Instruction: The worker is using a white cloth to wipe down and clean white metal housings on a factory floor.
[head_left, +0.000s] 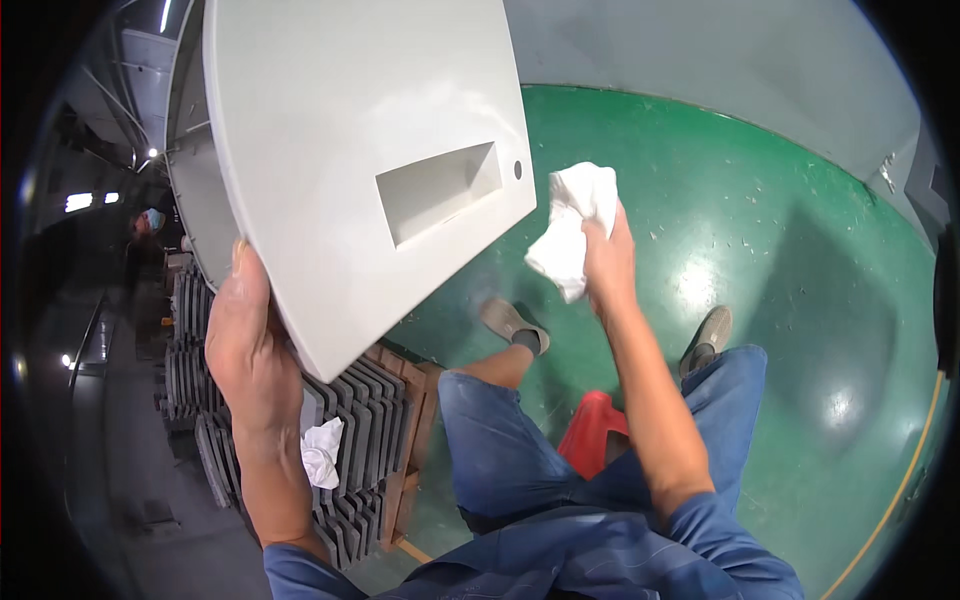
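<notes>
**A:** Biggest first?
**B:** Green floor, glossy, pale flecks scattered on it. Next the pale panel, a broad hollow moulding held up at upper left, one corner toward the person. Top runs out of view.

**A:** Held by what?
**B:** Left hand: thumb along the near left edge, other fingers hidden underneath; looks closed on the rim. Any other support, cannot tell. My judgement: if that edge carries the weight, a slipping thumb could tip the corner down.

**A:** Onto what?
**B:** Possibly the stack of grey panels below, beside wooden boards. A drop could chip both.

**A:** Smaller?
**B:** Red stool between the knees; a backward step could catch it. Then the right hand, fingers wrapped tight round a crumpled white cloth, just beside the panel, seemingly apart.

**A:** Hazard there?
**B:** Grit in the cloth could scratch the smooth face; hard pressure could twist the panel out of the left grip.

**A:** Smallest?
**B:** A second cloth, bunched on the stack, might slide off if jostled. Last, a dark round spot near the panel's edge: hole or insert, cannot tell.
</notes>
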